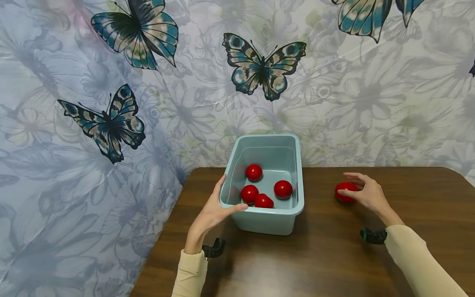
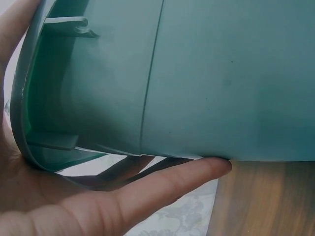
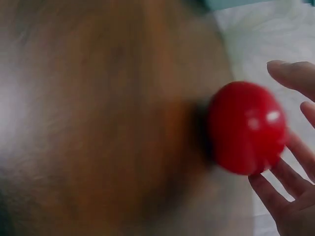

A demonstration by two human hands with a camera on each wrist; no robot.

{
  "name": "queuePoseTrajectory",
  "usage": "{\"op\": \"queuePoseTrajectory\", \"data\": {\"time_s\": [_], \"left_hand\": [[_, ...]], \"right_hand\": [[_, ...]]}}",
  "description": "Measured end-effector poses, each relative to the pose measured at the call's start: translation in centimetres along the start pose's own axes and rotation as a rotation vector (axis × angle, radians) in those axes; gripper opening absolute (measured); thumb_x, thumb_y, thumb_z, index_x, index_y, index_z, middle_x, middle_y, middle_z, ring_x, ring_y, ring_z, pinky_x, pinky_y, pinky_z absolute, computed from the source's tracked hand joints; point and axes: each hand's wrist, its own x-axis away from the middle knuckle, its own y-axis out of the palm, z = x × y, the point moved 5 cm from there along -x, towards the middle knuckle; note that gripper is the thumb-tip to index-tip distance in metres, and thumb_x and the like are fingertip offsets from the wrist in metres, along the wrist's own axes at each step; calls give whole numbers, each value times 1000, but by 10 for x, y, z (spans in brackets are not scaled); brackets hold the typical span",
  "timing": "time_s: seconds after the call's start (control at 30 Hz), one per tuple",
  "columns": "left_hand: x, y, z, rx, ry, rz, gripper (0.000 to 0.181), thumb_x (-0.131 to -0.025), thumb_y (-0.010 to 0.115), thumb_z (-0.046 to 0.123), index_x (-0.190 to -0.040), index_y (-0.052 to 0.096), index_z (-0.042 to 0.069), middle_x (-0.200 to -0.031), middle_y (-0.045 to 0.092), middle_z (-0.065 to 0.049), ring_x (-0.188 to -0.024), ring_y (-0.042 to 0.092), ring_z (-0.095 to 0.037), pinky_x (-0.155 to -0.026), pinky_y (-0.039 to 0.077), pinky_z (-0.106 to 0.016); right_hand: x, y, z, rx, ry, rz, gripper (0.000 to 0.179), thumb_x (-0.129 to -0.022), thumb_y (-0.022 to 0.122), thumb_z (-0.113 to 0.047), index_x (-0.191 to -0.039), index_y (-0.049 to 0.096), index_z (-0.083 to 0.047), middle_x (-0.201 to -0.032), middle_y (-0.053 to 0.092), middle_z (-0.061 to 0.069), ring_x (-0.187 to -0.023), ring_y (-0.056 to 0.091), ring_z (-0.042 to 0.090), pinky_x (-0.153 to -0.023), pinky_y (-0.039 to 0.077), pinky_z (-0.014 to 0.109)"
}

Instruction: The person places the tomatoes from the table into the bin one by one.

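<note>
A pale teal plastic tub [image 1: 265, 222] stands on the table with several glossy red balls [image 1: 254, 172] inside, some partly hidden behind its near wall. My left hand [image 1: 213, 210] holds the tub's near left corner, thumb over the front rim and fingers along the left side. In the left wrist view, a finger [image 2: 167, 184] lies along the tub's outer wall [image 2: 221, 83]. To the right, my right hand [image 1: 367, 194] is spread around another red ball [image 1: 345, 192] on the table. The right wrist view shows fingers beside this ball [image 3: 246, 129], with the upper digit [image 3: 293, 76] apart from it.
The brown wooden table [image 1: 326, 260] reaches back to a wall covering [image 1: 208, 111] printed with flowers and butterflies. Bare tabletop lies between the tub and the loose ball. Dark straps [image 1: 214, 248] are on both wrists.
</note>
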Motion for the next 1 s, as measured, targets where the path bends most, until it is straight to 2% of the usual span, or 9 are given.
{"op": "queuePoseTrajectory", "data": {"time_s": [0.03,0.07,0.23,0.47,0.83,1.0], "left_hand": [[0,1,1,8,2,-2,118,-83,90,35,-169,10,24,-167,31,-10,-147,41,-38,-117,38,-59],[1,1,1,14,5,-4,118,-83,90,35,-169,10,24,-167,31,-10,-147,41,-38,-117,38,-59],[1,3,2,27,9,-9,118,-82,90,35,-169,11,25,-167,32,-10,-147,41,-37,-117,38,-58],[1,4,5,29,24,-15,118,-82,90,34,-169,10,24,-166,32,-10,-146,41,-38,-116,39,-57],[0,1,0,25,9,-10,117,-83,90,33,-169,10,25,-167,32,-10,-145,41,-40,-116,40,-58],[-2,-4,-1,-6,-4,-17,118,-83,89,38,-169,9,24,-168,31,-11,-146,41,-40,-117,39,-58]], "right_hand": [[1,2,3,15,3,-8,68,-94,81,-24,-147,51,5,-144,49,38,-126,52,57,-95,48,70],[3,4,6,35,13,-16,68,-94,82,-24,-147,51,6,-143,48,41,-124,51,59,-94,48,71],[7,4,14,109,27,0,71,-90,85,-22,-145,52,8,-136,49,44,-114,55,61,-89,52,72],[5,-4,10,141,25,23,72,-88,87,-22,-143,54,10,-134,50,45,-113,54,63,-88,51,74],[2,5,11,134,42,57,70,-86,88,-21,-141,56,7,-132,50,44,-113,54,63,-88,50,75],[-5,-3,-2,72,63,105,68,-90,85,-24,-145,55,4,-136,52,40,-116,54,59,-90,49,75]]}}
